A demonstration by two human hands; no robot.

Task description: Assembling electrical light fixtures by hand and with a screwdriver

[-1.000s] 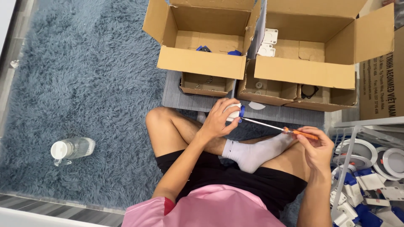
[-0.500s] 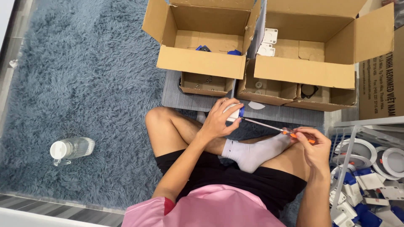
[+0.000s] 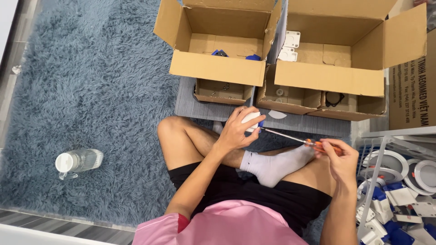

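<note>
Left hand (image 3: 236,131) is wrapped around a small white part (image 3: 250,120) above the knee, right hand (image 3: 339,159) closed on an orange-handled screwdriver (image 3: 297,139) with its tip at that part, open cardboard boxes (image 3: 218,68) right behind, water bottle (image 3: 78,161) on the rug

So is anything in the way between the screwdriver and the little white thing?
Nothing visible is. The screwdriver in the right hand runs over the socked foot, and its tip reaches the small white part in the left hand.
</note>
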